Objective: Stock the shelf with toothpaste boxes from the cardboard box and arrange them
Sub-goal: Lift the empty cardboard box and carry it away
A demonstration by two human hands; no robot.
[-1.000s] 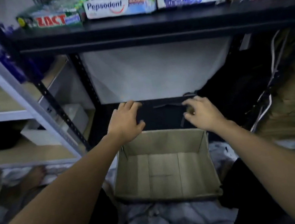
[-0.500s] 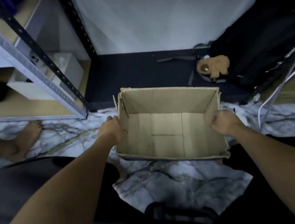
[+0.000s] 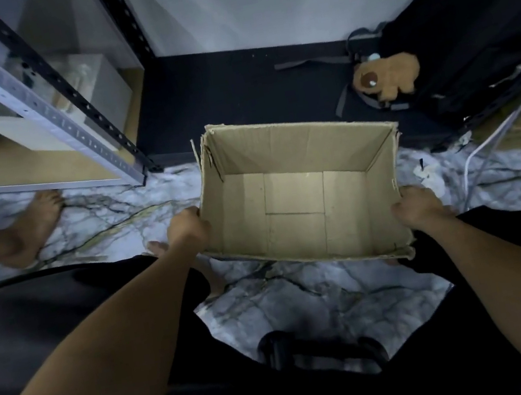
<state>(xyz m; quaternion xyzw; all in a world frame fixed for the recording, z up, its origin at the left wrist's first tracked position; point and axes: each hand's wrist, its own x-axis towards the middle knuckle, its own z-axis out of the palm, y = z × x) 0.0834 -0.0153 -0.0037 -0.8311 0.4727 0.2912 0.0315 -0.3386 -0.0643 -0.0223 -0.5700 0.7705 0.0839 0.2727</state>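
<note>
The box (image 3: pixel 288 143) is open-topped, and I can see nothing in it but its bare bottom flaps. I'd judge it very light, an easy two-handed carry. It is plain corrugated card, stiff enough along the folds but soft at the edges. The rim is torn and frayed at its 10 o'clock corner and along the 3 o'clock wall. A grip is safest low on the side walls or under the base, not on the ragged rim, which would likely bend or rip further. The card is dry and not slippery.

It sits just in front of the person's knees, over the marble floor (image 3: pixel 304 297). The black bottom shelf (image 3: pixel 234 97) is just beyond it at 12 o'clock. I cannot tell whether it rests on the floor or is lifted.

The left hand (image 3: pixel 188 231) is curled on the box's wall at its 8 o'clock. The right hand (image 3: pixel 419 207) is clamped on the opposite wall at 4 o'clock. So the box lies between the two hands, touching both.

No toothpaste is in view.
</note>
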